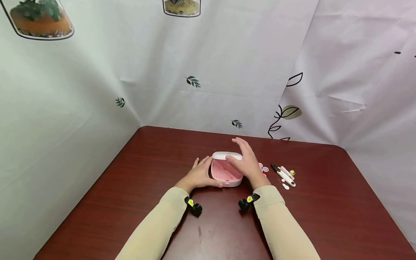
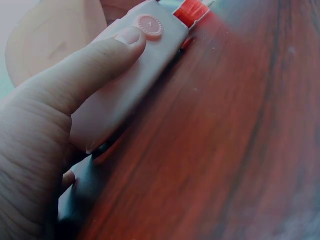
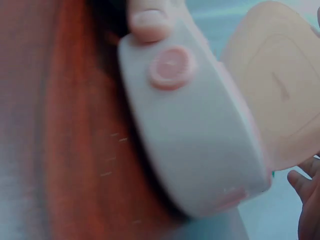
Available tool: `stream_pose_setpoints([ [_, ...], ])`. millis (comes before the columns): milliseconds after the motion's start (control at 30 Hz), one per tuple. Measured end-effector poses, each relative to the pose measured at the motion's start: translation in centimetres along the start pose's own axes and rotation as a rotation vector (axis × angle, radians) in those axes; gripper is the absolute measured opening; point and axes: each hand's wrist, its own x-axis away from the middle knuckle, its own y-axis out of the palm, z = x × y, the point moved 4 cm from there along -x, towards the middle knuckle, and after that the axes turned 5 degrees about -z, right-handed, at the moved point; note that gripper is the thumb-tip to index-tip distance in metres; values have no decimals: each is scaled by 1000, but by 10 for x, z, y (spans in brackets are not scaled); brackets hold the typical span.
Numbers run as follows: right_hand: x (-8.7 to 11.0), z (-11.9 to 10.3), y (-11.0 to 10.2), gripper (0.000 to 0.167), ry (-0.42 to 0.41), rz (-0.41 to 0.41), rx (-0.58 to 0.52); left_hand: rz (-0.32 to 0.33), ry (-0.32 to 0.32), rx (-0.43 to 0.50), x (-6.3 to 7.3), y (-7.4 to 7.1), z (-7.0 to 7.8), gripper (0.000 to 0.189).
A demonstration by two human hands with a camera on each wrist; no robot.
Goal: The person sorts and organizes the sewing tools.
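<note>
A small pink-and-white case (image 1: 226, 183) sits on the table with its lid (image 1: 222, 156) raised at the back. Its pink inside shows in the head view. My left hand (image 1: 200, 176) grips the case from the left, the thumb along the front wall. In the left wrist view the thumb tip lies beside the round pink button (image 2: 150, 27). My right hand (image 1: 249, 164) is spread over the right side of the case, thumb in front of the lid and fingers raised, holding nothing. The lid's inner face (image 3: 280, 75) shows in the right wrist view.
Right of the case lie several pink and red thread spools (image 1: 265, 170), a slim white tool with a dark end (image 1: 286, 176), a small gold piece (image 1: 292, 172) and small white pieces (image 1: 286, 187). A white patterned cloth (image 1: 209, 103) hangs behind the brown table (image 1: 329, 210).
</note>
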Motion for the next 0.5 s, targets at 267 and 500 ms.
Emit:
stream_pose_setpoints([
  [267,-20,-4,-11,66,60,3,15,-1,10,12,2,-2,2,125],
  [500,-38,-7,-16,66,107,-25,43,7,22,-9,2,-2,2,120],
])
